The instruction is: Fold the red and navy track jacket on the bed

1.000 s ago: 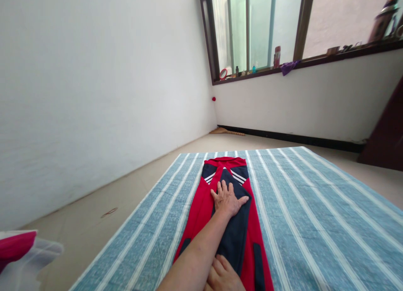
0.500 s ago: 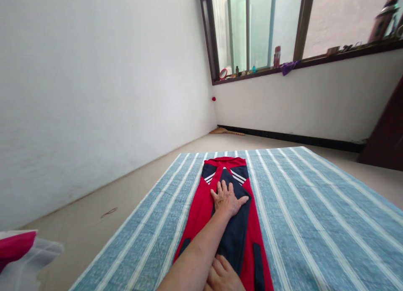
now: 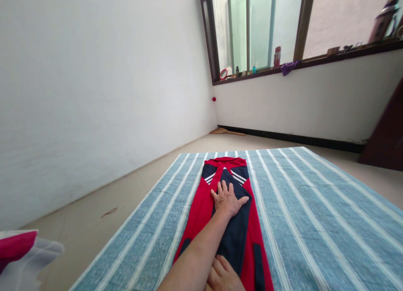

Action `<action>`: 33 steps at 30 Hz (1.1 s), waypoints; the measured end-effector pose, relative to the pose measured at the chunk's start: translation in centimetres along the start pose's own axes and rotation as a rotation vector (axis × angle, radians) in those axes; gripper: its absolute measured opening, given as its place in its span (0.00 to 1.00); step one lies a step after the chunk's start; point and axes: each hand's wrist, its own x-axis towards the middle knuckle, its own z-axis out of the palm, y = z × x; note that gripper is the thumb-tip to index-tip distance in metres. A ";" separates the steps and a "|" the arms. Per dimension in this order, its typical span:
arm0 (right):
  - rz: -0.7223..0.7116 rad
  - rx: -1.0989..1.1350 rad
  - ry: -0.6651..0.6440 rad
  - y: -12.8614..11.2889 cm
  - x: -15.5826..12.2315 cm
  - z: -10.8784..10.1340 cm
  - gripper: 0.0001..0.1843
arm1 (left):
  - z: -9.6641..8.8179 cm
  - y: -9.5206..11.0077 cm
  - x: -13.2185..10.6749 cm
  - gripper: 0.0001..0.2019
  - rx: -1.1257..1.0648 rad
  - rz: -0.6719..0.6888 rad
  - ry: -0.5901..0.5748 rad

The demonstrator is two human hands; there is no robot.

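A red and navy garment point(image 3: 201, 207) with white stripes lies folded lengthwise on a blue striped sheet point(image 3: 302, 207) spread over the floor. My left hand point(image 3: 228, 199) is stretched forward and lies flat on the garment's navy middle panel, fingers spread, thumb to the right. My right hand point(image 3: 224, 275) rests on the garment's near end at the bottom edge of the view. It is partly hidden under my left forearm, and its visible fingers lie flat on the cloth. Neither hand holds anything.
A white wall runs along the left, with a bare strip of floor point(image 3: 103, 203) beside the sheet. A pink and white cloth point(image 3: 19, 249) lies at the bottom left. The window sill point(image 3: 283, 66) carries bottles and a purple rag. Dark furniture point(image 3: 385, 131) stands at the right.
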 end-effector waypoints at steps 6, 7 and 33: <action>0.015 -0.005 0.029 -0.1 0.2 0.0 0.14 | 0.0 0.0 0.0 0.47 -0.005 -0.001 0.001; 0.016 -0.008 0.030 -0.1 0.2 0.0 0.14 | 0.0 0.0 0.0 0.47 -0.006 0.000 0.001; 0.027 -0.051 -0.076 -0.7 -0.4 0.4 0.14 | 0.0 0.0 0.0 0.47 -0.001 -0.001 -0.004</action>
